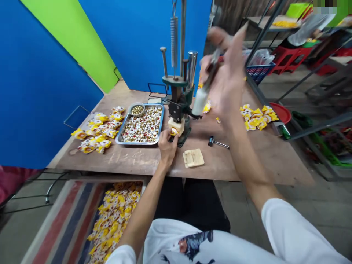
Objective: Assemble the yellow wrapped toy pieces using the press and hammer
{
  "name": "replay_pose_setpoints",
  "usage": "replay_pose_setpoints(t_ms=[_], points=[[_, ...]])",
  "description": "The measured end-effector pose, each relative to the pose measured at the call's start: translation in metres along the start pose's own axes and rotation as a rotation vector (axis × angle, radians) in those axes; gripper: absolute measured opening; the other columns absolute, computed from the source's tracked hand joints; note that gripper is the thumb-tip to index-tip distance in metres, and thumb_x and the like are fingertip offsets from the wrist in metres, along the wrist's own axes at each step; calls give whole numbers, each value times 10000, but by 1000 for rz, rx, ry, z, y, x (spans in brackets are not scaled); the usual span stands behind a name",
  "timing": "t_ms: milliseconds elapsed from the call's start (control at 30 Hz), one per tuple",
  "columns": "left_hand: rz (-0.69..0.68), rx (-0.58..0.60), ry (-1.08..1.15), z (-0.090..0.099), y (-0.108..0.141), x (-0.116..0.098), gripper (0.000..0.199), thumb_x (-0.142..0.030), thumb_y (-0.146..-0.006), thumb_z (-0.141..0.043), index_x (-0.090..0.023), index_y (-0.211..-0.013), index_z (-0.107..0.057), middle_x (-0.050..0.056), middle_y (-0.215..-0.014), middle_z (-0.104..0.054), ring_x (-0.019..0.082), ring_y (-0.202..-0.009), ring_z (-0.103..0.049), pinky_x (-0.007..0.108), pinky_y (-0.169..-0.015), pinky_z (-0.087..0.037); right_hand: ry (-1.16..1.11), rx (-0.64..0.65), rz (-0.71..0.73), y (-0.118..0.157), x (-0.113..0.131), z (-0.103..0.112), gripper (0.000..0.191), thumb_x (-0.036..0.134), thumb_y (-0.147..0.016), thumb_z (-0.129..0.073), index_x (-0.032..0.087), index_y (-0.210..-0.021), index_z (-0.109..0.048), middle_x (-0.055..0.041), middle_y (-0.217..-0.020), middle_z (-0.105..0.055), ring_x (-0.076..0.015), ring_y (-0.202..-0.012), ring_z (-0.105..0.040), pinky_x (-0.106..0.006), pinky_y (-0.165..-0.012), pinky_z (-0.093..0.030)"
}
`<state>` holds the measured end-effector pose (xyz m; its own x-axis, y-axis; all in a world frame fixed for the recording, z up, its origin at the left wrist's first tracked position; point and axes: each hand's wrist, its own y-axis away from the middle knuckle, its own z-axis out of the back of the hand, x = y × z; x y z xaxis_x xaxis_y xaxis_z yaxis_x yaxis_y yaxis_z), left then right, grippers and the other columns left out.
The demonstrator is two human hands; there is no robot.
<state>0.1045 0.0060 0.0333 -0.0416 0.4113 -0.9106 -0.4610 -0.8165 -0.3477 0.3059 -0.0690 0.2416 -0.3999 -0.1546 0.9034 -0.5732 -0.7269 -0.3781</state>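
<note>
Left hand [166,146] sits at lower centre of the frame, fingers curled and pinching a small yellow-and-white packet [173,131] against the front of a cream-coloured block [176,125]. The block sits at the base of a green hand press [179,97], which stands mid-worktop, its column rising toward the top centre.

Right hand [225,69] is raised above the worktop, right of the press and motion-blurred, with fingers spread. A white-handled tool [200,101] with a dark shaft lies along the thumb side of this hand. Contact is visible, but the blur prevents confirming a firm grip.

Left of the press, a steel tray [118,134] holds a dense layer of small white, red and gold pieces. A round steel bowl [137,110] of brass-coloured pieces rests at the tray's upper left corner. Yellow packets [96,130] are heaped further left on the worktop [236,163], and a second group [258,117] lies to the right. A small mallet [217,142] and a beige slotted block [193,158] lie below the right hand. A striped bin [66,223] full of yellow packets sits on the floor at lower left.
</note>
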Motion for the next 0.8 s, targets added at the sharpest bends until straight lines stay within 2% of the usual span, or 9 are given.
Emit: replay_pose_setpoints(t_ms=[67, 133, 200, 267, 367, 467, 633, 700, 800], points=[[29, -4, 41, 4, -5, -6, 359, -395, -902, -890, -226, -1168, -718, 97, -1208, -747, 236, -1103, -754, 363, -952, -671, -13, -153, -251, -38, -21, 33, 979, 1002, -968, -352, 218, -1520, -546, -79, -1347, -684, -201, -1207, -656, -411, -1121, -550], [182, 11, 156, 15, -6, -12, 437, -427, -841, -949, -233, -1127, -683, 77, -1106, -769, 231, -989, -781, 386, -881, -695, 16, -245, -389, -35, -53, 49, 959, 944, -1029, -255, 197, -1593, -463, -132, -1474, -623, -223, -1297, -641, -464, -1142, -547], [436, 88, 332, 30, 1, -19, 491, -475, -788, -982, -229, -1034, -636, 50, -980, -771, 222, -863, -792, 413, -806, -717, 94, -284, -329, 10, -78, 46, 850, 912, -1030, -382, 278, -1586, -492, -125, -1544, -583, -270, -1406, -601, -492, -1155, -552], [674, 230, 493, 44, 13, -25, 502, -513, -774, -984, -217, -930, -611, 56, -937, -782, 226, -807, -801, 445, -784, -731, 216, -237, -154, 79, -87, 31, 762, 835, -990, -612, 340, -1563, -528, -116, -1570, -570, -311, -1439, -586, -497, -1155, -564], [845, 440, 598, 56, 32, -37, 475, -561, -795, -962, -189, -888, -681, 106, -1021, -820, 236, -811, -817, 426, -787, -733, 227, 149, -50, 171, -75, 1, 731, 626, -958, -818, 347, -1576, -545, -121, -1586, -576, -327, -1411, -616, -502, -1179, -560], [825, 553, 552, 51, 45, -45, 483, -612, -833, -926, -178, -889, -722, 96, -892, -819, 208, -700, -787, 345, -682, -691, 181, 375, -59, 214, -65, -15, 523, 489, -1025, -785, 323, -1499, -637, -106, -1469, -673, -311, -1369, -649, -500, -1198, -537], [691, 479, 388, 25, 62, -34, 606, -679, -734, -970, -218, -883, -607, 1, -604, -700, 155, -467, -627, 249, -456, -485, 313, 352, -120, 226, -90, -5, 421, 467, -1032, -777, 313, -1422, -741, -112, -1358, -732, -340, -1313, -642, -565, -1198, -497], [676, 442, 357, 16, 70, -28, 628, -690, -713, -974, -220, -884, -594, -23, -600, -665, 124, -440, -557, 228, -429, -410, 387, 360, -137, 229, -104, 0, 420, 485, -1014, -792, 341, -1408, -773, -120, -1383, -696, -358, -1347, -610, -599, -1214, -478], [570, 376, 314, 14, 71, -21, 597, -653, -724, -978, -215, -906, -616, -7, -720, -690, 122, -533, -588, 236, -495, -445, 433, 357, -162, 236, -117, 4, 442, 523, -1007, -789, 390, -1428, -777, -117, -1437, -637, -368, -1379, -588, -615, -1225, -471]])
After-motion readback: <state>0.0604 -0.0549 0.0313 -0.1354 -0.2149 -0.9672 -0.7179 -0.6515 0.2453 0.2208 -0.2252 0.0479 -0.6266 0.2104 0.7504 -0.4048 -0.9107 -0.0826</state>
